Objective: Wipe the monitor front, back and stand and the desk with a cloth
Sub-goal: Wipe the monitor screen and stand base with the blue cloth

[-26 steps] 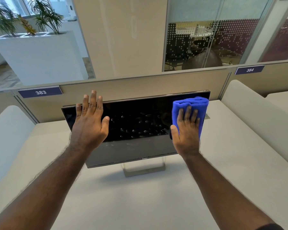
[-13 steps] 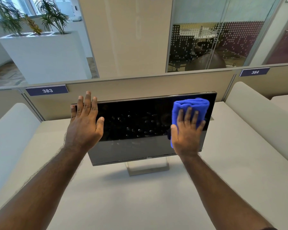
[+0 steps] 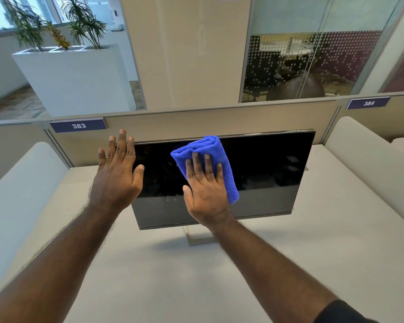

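Monitor [image 3: 254, 173] upright at frame centre on tabletop [image 3: 173, 276]. Right hand [image 3: 205, 194] flat, pressing blue cloth [image 3: 210, 157] against screen; left hand [image 3: 117, 178] flat, bracing left edge. Front wipe underway; back, stand [image 3: 196, 238], tabletop apparently outstanding.

Beyond the hands runs a low beige partition [image 3: 196, 123] bearing two blue number plates, 383 [image 3: 78, 125] above the left hand and 384 [image 3: 368, 103] far to the right. Cream side dividers [image 3: 369, 159] flank the hands on both sides. Behind the partition stands a broad beige column [image 3: 184, 50]; left of it, a white planter [image 3: 72, 78] with palm-like plants before bright windows; right of it, dotted glass walls [image 3: 313, 57] enclosing a room with a round table
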Demonstrator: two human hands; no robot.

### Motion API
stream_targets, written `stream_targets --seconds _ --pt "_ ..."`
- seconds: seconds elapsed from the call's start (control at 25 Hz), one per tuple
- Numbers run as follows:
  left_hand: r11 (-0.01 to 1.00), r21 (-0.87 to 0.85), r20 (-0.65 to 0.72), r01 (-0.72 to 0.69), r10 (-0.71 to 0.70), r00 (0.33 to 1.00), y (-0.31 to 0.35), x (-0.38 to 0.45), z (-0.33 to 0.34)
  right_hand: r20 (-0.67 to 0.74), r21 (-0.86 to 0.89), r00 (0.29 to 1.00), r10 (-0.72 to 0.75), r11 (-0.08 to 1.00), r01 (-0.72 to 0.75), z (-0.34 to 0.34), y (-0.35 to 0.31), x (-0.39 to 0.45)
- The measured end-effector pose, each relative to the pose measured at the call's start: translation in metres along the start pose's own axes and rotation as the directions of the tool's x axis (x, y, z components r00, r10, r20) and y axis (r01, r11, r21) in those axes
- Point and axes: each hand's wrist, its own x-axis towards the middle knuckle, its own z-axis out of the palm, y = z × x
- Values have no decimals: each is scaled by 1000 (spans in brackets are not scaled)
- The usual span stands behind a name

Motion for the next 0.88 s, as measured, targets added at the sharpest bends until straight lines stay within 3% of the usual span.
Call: stream_targets --seconds 0.12,0.28,0.44,0.64,0.88 --pt "1000 0 3 -1 1 1000 -7 -1 -1 -18 -89 999 47 995 -49 -2 10 -2" --pt "1000 -4 7 4 -4 1000 -18 -2 -3 -42 -219 974 223 949 -227 -19 65 -14" --pt "999 -38 6 16 -16 1000 -26 -2 -4 -24 -144 952 305 941 -305 -28 100 -21" --pt "995 -97 14 5 -3 1000 -32 -1 -4 -24 -38 971 236 971 -237 -11 41 -6" --pt "974 -225 26 29 -23 999 -36 -2 -5 -19 -24 1000 -11 1000 11 14 -36 12"
